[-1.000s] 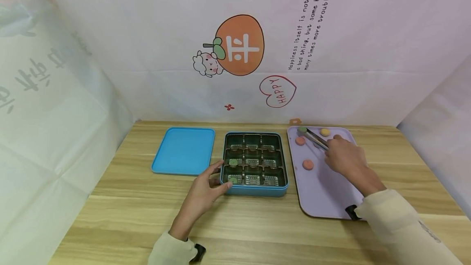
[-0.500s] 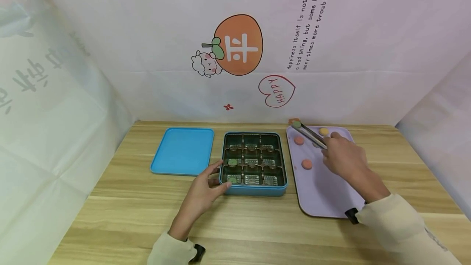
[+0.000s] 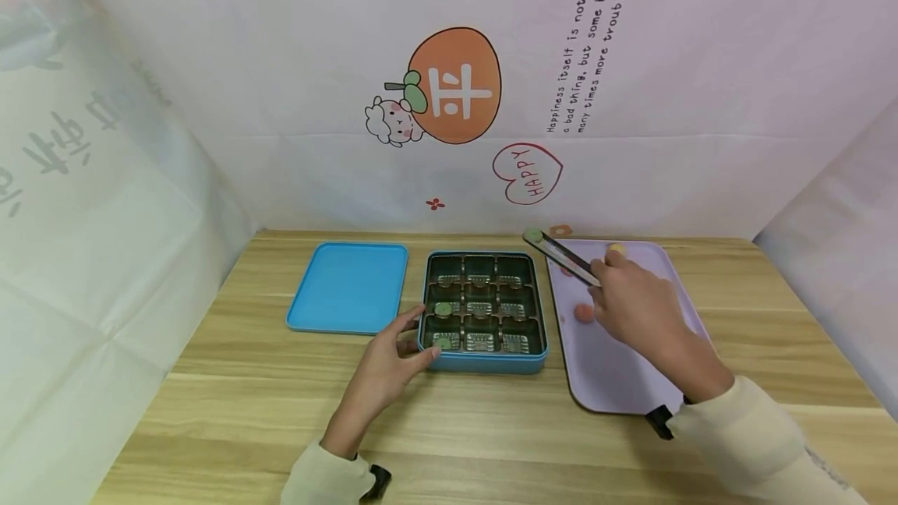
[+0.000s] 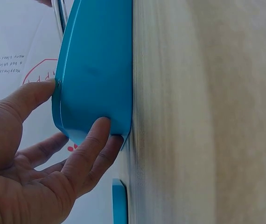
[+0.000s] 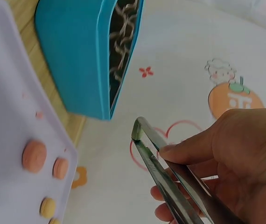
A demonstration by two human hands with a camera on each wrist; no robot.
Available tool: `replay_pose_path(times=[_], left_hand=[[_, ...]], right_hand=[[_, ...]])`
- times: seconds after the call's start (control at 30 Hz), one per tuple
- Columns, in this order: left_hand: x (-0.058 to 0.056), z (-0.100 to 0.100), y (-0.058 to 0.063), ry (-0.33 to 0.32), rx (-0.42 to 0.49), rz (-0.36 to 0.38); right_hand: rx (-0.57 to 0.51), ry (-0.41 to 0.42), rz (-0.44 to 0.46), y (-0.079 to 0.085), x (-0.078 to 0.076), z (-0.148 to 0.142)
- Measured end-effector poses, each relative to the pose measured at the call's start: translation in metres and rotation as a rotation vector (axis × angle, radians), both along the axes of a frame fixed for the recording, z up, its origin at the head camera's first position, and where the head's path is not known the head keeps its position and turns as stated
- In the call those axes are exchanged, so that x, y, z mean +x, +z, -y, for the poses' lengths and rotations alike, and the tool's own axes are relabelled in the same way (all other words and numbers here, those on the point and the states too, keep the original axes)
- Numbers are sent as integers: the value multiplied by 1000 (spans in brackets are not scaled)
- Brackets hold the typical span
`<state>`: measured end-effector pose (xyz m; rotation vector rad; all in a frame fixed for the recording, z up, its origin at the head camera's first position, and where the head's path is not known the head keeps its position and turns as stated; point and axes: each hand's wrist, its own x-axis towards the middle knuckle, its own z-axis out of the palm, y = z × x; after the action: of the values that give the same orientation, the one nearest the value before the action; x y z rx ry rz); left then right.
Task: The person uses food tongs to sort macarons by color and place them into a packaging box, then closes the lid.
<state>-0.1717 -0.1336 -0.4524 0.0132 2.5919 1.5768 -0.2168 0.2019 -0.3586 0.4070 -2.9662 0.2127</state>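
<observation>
In the head view my left hand (image 3: 389, 365) rests at the near left corner of a blue square box (image 3: 491, 365), thumb at its front and fingers along its left side. The left wrist view has the thumb tip at the rim and extended fingertips against the wall. A divided tray inside has a green macaron (image 3: 443, 309) in the middle left compartment and another green macaron (image 3: 443, 344) in the near left one. My right hand (image 3: 641, 306) grips metal tongs (image 3: 571, 262), which pinch a green macaron (image 3: 534, 235) above the table's back edge, just beyond the box.
A lilac tray (image 3: 610, 380) on the right holds pink macarons, one pink macaron (image 3: 585, 312) near its left side, and a yellow macaron (image 5: 47, 207). Left of the box lies a blue lid (image 3: 351, 287). A printed cloth (image 3: 316, 170) hangs behind the wooden table (image 3: 456, 443).
My right hand has moved left, carrying the green macaron in the tongs from the tray's far left corner to beyond the box's far right corner. The left hand stays in place.
</observation>
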Motion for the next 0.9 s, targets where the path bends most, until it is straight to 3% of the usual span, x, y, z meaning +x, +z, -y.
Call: replay_pose_path(times=[0.53,0.9], left_hand=[[0,1,-1,-2,0,0],[0,1,0,-8,-6,-10]], right_hand=[[3,111,-33,-8,14,49],[26,187,-44,-17,13,78]])
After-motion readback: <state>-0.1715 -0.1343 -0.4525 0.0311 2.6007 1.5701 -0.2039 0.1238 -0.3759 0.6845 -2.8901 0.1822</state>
